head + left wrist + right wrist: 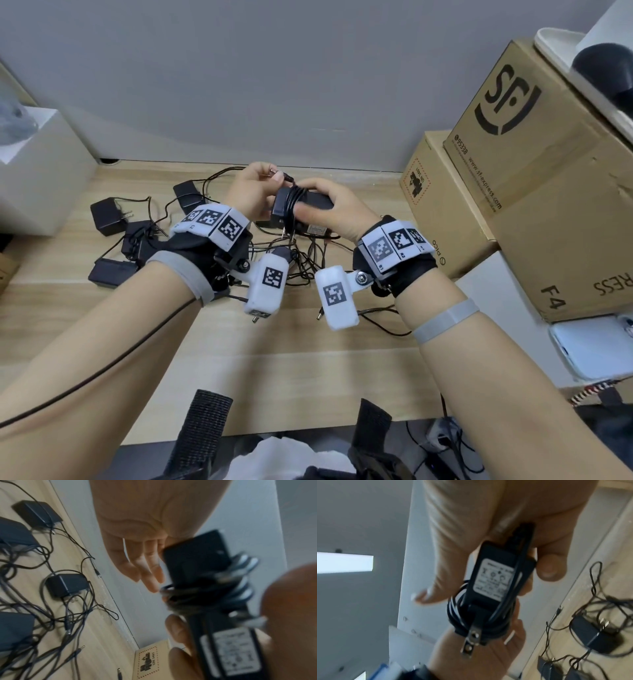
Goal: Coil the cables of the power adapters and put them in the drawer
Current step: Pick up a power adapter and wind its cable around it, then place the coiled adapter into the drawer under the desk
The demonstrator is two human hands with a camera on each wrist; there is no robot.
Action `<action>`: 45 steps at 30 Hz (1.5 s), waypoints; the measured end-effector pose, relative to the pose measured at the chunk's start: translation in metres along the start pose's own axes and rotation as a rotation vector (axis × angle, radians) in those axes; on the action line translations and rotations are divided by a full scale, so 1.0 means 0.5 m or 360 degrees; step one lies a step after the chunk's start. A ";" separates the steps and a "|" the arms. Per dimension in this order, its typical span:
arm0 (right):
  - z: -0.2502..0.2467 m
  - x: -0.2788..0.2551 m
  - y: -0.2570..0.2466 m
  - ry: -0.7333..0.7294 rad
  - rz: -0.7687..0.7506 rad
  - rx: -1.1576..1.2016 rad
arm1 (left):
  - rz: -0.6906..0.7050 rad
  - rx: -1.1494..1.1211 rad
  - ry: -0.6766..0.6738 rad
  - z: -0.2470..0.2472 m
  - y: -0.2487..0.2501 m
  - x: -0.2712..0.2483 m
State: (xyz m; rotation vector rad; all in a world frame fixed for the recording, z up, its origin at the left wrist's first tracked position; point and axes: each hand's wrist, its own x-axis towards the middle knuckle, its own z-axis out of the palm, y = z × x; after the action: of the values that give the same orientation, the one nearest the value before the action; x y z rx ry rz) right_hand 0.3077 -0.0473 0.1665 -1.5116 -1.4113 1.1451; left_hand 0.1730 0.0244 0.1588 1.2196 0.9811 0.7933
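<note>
A black power adapter (283, 202) is held above the wooden table (239, 359), its cable wound in several turns round the body. My right hand (308, 200) grips the adapter body, thumb on the near side. My left hand (272, 174) pinches the cable's barrel plug (283, 177) just above the coil. The right wrist view shows the adapter's white label (494, 577) and its metal prongs (471, 642), with the coil (458, 615) around the prong end. The adapter (197, 566) looks blurred in the left wrist view. No drawer is in view.
Several other black adapters (108, 216) (109, 272) lie on the table's left half with tangled cables (301, 263) under my hands. Stacked cardboard boxes (548, 178) stand on the right, a white box (41, 171) on the left, a grey wall behind.
</note>
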 end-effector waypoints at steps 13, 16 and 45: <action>0.056 0.029 0.056 -0.0263 0.0372 0.0729 | -0.0327 -0.0005 -0.0063 -0.044 -0.095 -0.009; 0.083 0.032 0.069 -0.0286 0.0446 0.0889 | -0.0319 0.0029 -0.0004 -0.062 -0.115 -0.020; 0.921 -0.267 0.224 -0.1433 0.0896 0.0198 | -0.1080 0.0069 0.1524 -0.604 -0.639 -0.810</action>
State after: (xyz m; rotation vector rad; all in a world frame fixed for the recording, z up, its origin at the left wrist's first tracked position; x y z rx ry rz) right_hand -0.0925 -0.2128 -0.0675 -1.3865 -1.4188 2.4256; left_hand -0.2674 -0.2854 -0.1008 0.4059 2.0504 0.7892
